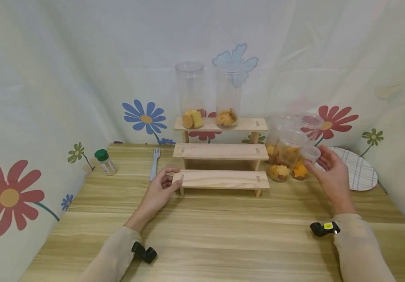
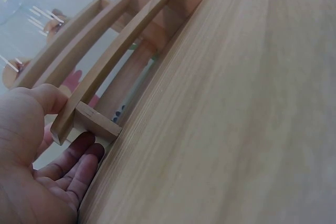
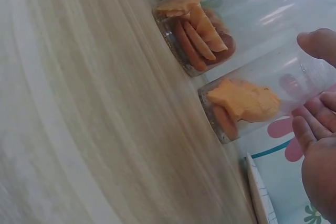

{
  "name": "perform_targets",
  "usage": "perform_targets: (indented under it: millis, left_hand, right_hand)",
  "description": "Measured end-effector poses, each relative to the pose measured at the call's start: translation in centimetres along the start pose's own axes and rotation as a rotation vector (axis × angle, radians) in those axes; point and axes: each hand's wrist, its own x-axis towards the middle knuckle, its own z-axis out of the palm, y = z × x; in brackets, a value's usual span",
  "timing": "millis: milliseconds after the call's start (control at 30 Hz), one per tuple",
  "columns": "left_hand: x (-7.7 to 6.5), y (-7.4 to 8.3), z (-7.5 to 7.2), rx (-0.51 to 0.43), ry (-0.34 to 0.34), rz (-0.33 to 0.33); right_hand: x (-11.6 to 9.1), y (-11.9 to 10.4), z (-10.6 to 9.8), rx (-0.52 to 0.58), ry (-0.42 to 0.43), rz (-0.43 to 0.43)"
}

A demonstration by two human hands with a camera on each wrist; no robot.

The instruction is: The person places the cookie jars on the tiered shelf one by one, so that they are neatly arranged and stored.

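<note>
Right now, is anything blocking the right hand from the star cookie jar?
Nothing visible blocks it. The right hand is at the top of the star cookie jar; the bigger jar stands beside, not between.

This looks like a makeshift booth, dressed somewhat like a home kitchen: a pale flowered sheet (image 1: 93, 51) hangs in folds behind and on both sides of a wood-grain table (image 1: 230, 235). The table bears a stepped stand (image 1: 220, 150), jars (image 1: 190, 94) of cookies (image 1: 192, 119), a fork (image 1: 154, 166) and a green-capped shaker (image 1: 106, 162).
</note>
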Motion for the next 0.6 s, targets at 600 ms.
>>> perform_targets:
  millis: [600]
  left_hand:
    - [0.06,-0.17,0.02,0.001,0.004,0.0]
  right_hand:
    - [-0.07,0.0,0.48,-0.027,-0.022,-0.003]
